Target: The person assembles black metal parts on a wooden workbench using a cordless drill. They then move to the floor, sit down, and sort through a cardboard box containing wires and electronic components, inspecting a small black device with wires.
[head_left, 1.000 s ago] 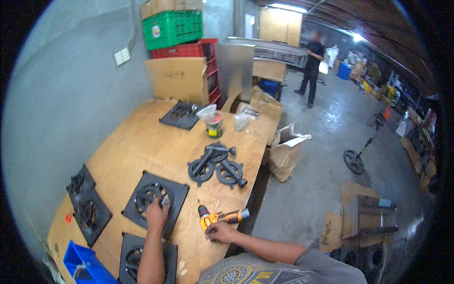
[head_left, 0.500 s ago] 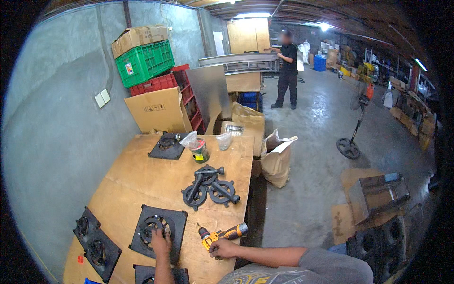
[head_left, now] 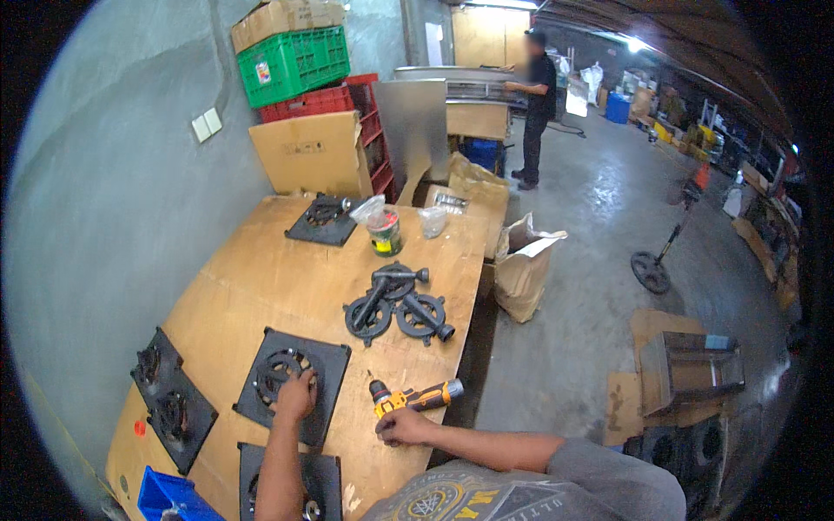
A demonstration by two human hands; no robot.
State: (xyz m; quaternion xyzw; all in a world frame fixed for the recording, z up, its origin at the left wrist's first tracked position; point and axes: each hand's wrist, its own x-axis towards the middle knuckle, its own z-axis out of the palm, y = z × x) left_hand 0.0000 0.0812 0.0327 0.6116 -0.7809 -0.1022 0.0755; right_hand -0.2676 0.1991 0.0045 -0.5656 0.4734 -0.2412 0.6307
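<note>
My left hand rests on a square black metal plate with a round burner ring that lies flat on the wooden table. My right hand lies on the table right beside the handle of a yellow and black cordless drill, touching its lower end; the fingers are curled and hold nothing that I can see. Two black cast burner pieces with pipe arms lie a little farther away, in the table's middle.
More black plates lie at the left edge, at the near edge and at the far end. A small can, plastic bags, a blue bin, stacked crates and cartons surround the table. A person stands far off.
The view has tilted upward, so the table sits lower in the picture. My left hand stays on the burner plate and my right hand stays by the drill.
</note>
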